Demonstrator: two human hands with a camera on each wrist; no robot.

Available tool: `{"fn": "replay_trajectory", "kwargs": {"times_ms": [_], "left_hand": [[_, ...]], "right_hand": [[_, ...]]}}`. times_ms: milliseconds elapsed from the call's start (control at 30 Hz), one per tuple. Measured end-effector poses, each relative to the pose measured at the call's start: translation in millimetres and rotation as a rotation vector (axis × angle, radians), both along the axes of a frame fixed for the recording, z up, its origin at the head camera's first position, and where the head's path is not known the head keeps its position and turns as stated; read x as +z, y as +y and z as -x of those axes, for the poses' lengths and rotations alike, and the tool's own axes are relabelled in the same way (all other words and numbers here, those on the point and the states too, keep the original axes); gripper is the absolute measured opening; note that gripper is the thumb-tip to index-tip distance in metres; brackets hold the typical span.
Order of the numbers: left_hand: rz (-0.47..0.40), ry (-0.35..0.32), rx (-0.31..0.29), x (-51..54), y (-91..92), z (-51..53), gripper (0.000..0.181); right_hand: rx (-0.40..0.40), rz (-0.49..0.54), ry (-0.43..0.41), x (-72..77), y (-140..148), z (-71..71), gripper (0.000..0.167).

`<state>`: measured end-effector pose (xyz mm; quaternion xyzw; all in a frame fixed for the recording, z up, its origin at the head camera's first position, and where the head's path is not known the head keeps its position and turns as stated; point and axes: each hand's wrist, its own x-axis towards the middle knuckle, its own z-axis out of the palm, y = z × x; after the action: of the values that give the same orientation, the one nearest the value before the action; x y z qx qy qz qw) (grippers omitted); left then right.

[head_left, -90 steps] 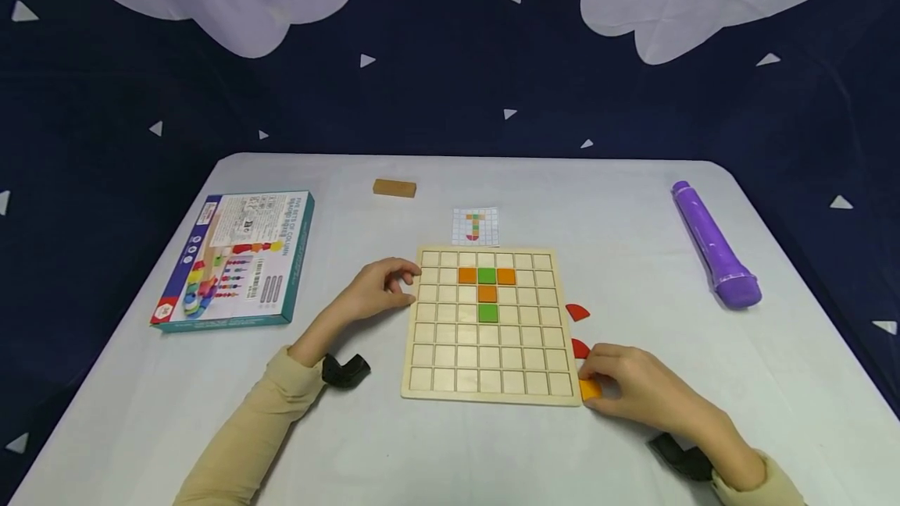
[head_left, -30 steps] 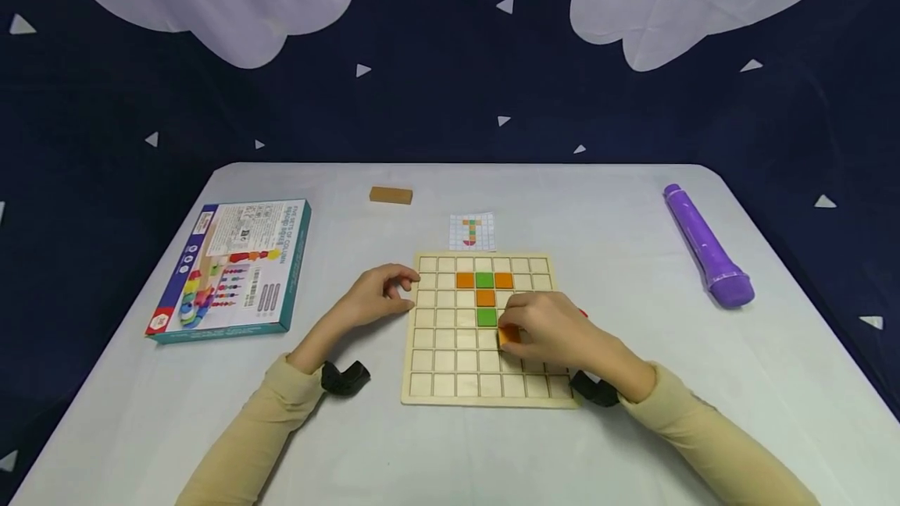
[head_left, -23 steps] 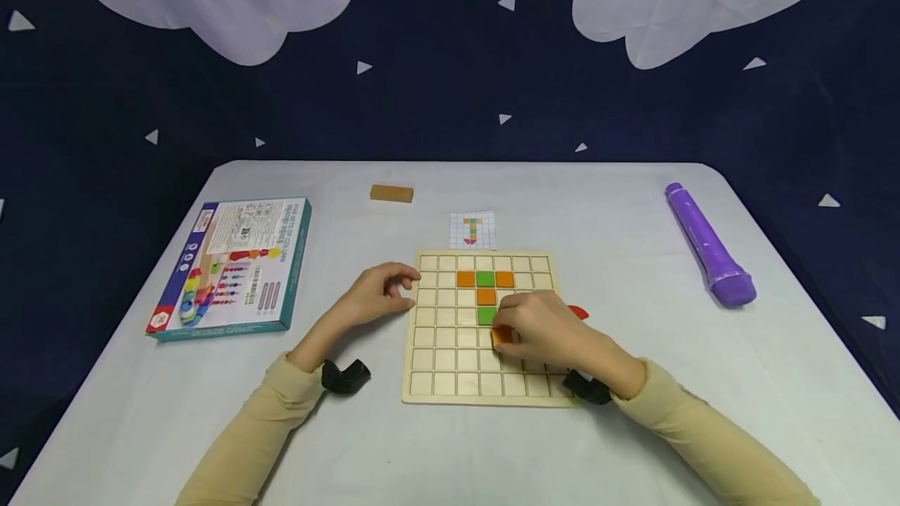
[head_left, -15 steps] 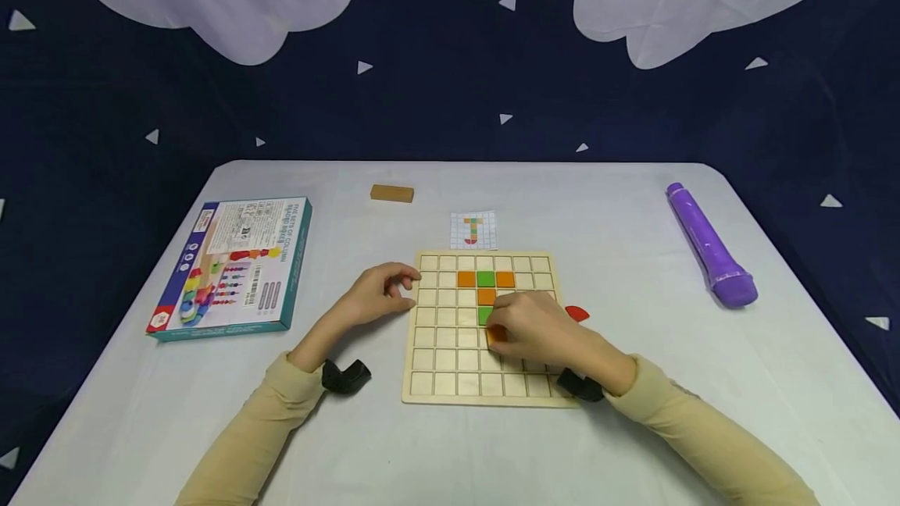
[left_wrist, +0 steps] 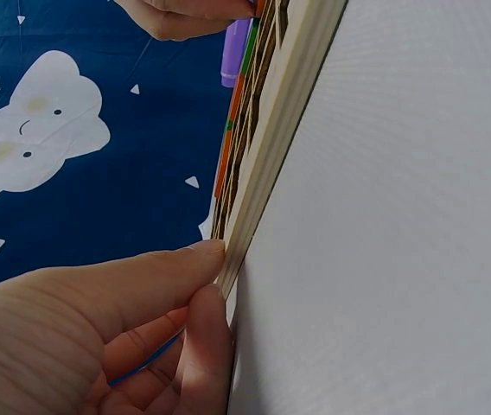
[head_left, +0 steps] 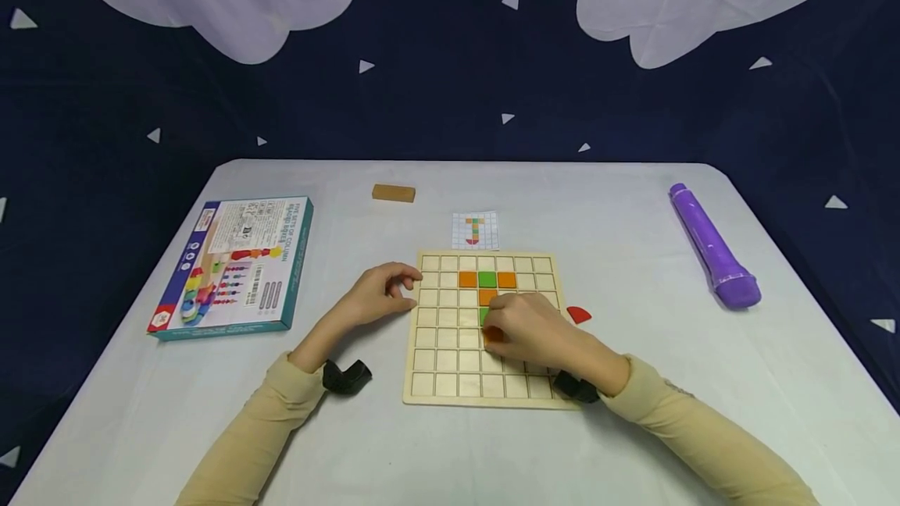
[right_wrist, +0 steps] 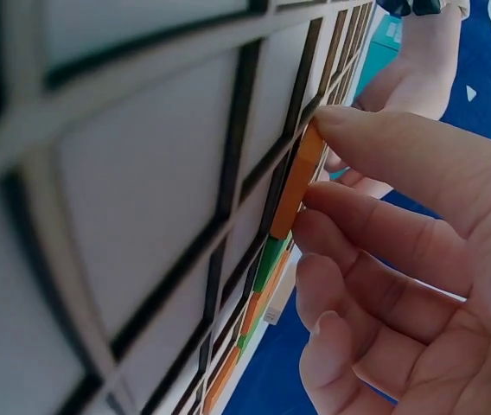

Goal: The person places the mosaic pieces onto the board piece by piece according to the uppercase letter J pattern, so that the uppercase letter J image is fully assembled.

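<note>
My right hand pinches an orange square tile between thumb and fingers over the wooden grid board. In the right wrist view the orange tile stands tilted against the grid, beside a green tile. On the board an orange, a green and an orange tile form a row. Below the green one come an orange tile and a partly covered green tile. My left hand rests thumb and fingertips against the board's left edge, fingers relaxed.
A red quarter-round piece lies right of the board. Behind it is a small pattern card. A brown wooden block lies at the back, a boxed toy set at left, a purple microphone-shaped object at right.
My right hand picked up the orange tile beside the board and carried it left over the grid, below the lower green tile. My left hand stayed at the board's edge.
</note>
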<state>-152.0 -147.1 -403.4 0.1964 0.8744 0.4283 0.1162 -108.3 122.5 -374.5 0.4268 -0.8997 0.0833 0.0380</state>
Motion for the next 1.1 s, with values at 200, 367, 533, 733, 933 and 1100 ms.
{"fn": "replay_trajectory", "kwargs": {"times_ms": [200,367,533,733,933,1100], "left_hand": [[0.008,-0.012,0.006,-1.0,0.5,1.7,0.039],[0.008,-0.010,-0.001,-1.8,0.3,2.5,0.039],[0.002,-0.007,-0.007,-2.2,-0.3,2.5,0.039],[-0.011,-0.011,-0.019,-2.2,0.4,2.1,0.039],[-0.008,-0.012,-0.010,-2.5,-0.5,2.2,0.039],[-0.008,-0.008,-0.011,-3.0,0.0,2.7,0.039]], "right_hand": [[0.008,0.011,-0.019,-0.7,-1.1,1.6,0.015],[0.011,0.016,-0.027,-0.7,-2.7,1.6,0.015],[0.020,0.026,-0.017,1.0,-0.3,0.8,0.015],[0.012,0.100,-0.001,10.2,13.8,0.3,0.008],[-0.037,0.123,0.056,16.0,31.1,2.2,0.008],[-0.093,0.129,0.070,17.2,45.2,1.0,0.009]]}}
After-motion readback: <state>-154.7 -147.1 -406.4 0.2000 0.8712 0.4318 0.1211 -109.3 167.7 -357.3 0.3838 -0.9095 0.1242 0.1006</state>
